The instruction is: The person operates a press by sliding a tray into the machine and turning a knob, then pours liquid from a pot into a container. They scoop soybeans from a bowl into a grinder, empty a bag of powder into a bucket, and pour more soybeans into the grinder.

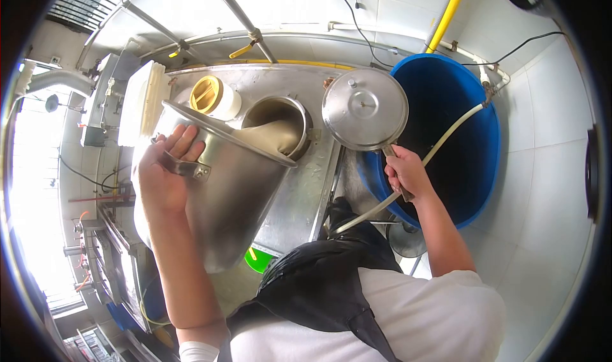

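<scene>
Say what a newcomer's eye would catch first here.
Probably the big, tilted silver metal pot at left, the left hand on its handle, a pale beige mass spilling into a round metal container. Next, the large blue plastic tub at right, and the round silver metal utensil beside it in the right hand.

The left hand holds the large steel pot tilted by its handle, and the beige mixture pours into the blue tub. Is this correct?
Not the blue tub: the head view shows the beige mixture pouring into the smaller metal container. The left hand does hold the large steel pot tilted by its handle.
</scene>
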